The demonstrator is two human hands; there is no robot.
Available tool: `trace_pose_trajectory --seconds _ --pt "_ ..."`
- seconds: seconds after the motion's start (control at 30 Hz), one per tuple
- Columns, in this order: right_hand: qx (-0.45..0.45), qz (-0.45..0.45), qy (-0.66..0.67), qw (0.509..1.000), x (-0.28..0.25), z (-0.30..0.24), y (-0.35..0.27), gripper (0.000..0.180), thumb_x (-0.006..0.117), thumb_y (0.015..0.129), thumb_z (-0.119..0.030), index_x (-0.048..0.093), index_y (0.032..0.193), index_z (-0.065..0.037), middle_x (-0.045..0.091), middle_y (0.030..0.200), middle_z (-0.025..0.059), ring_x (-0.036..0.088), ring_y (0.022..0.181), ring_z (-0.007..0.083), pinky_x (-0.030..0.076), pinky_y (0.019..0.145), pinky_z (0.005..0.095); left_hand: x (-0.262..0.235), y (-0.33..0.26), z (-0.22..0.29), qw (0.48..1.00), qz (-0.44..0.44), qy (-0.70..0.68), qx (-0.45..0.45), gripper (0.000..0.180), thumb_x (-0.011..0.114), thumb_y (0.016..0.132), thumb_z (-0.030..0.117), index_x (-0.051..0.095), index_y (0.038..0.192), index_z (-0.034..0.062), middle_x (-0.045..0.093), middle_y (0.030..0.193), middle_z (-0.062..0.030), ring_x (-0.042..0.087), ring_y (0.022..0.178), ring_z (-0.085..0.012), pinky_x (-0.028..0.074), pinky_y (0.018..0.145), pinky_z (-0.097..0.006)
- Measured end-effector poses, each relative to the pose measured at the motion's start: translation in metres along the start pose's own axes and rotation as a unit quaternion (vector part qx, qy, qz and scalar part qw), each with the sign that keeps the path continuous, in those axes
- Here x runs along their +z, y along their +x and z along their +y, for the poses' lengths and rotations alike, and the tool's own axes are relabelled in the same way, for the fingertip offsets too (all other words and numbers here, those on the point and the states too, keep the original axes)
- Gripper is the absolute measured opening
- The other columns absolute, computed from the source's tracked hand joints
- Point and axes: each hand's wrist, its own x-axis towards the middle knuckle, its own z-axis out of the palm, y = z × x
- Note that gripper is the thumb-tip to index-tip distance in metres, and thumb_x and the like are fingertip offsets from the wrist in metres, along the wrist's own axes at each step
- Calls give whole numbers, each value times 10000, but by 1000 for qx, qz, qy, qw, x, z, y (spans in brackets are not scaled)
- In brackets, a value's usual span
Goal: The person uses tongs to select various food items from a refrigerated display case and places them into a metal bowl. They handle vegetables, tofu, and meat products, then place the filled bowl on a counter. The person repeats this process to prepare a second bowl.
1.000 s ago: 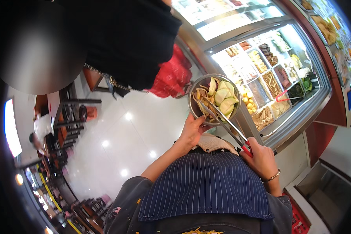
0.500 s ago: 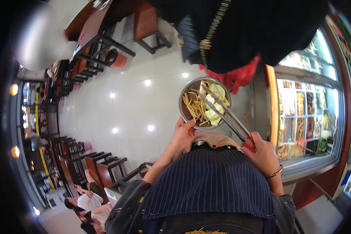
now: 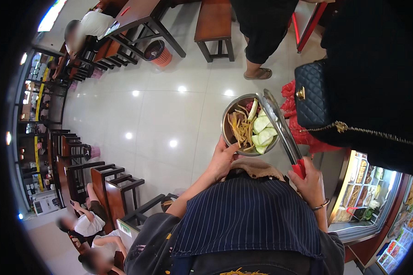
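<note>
Silver bowl [image 3: 224, 128]: held it above the tiled floor [image 3: 163, 114], before the striped apron [image 3: 250, 215], thumb and fingers of the left grip [image 3: 224, 159] pinching its lower-left rim. Saw yellowish strips [image 3: 241, 132] on its left, pale green slices [image 3: 264, 129] on its right. Clasped tongs [image 3: 287, 133] by red handles, right grip [image 3: 310, 183] curled snugly round, tips over the bowl's far right side. Saw, beyond, a black quilted bag [image 3: 311, 96] and, farther left, an orange bin [image 3: 160, 57].
</note>
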Motion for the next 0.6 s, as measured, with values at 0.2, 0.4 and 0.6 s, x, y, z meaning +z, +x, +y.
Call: trace_pose_trajectory --seconds 0.2,0.4,0.6 --pt "43 -35 0 998 12 -28 32 372 630 724 -289 477 957 -42 578 755 198 573 718 377 446 591 405 -18 39 18 999 -20 -25 -33 419 406 850 11 271 1245 48 458 1163 -117 554 940 -197 529 706 -294" --pt "68 -46 -6 997 6 -31 63 377 629 726 -279 474 983 -51 578 760 205 572 724 377 445 591 408 -12 73 35 998 -21 -20 -49 432 405 850 19 269 1258 58 471 1151 -108 559 931 -191 529 705 -281" --pt "51 -29 -16 998 -7 -23 103 360 639 718 -255 479 966 -48 580 737 193 580 691 360 451 570 395 8 100 60 998 -29 -9 -54 440 429 844 42 280 1256 87 482 1143 -88 558 931 -174 520 709 -286"
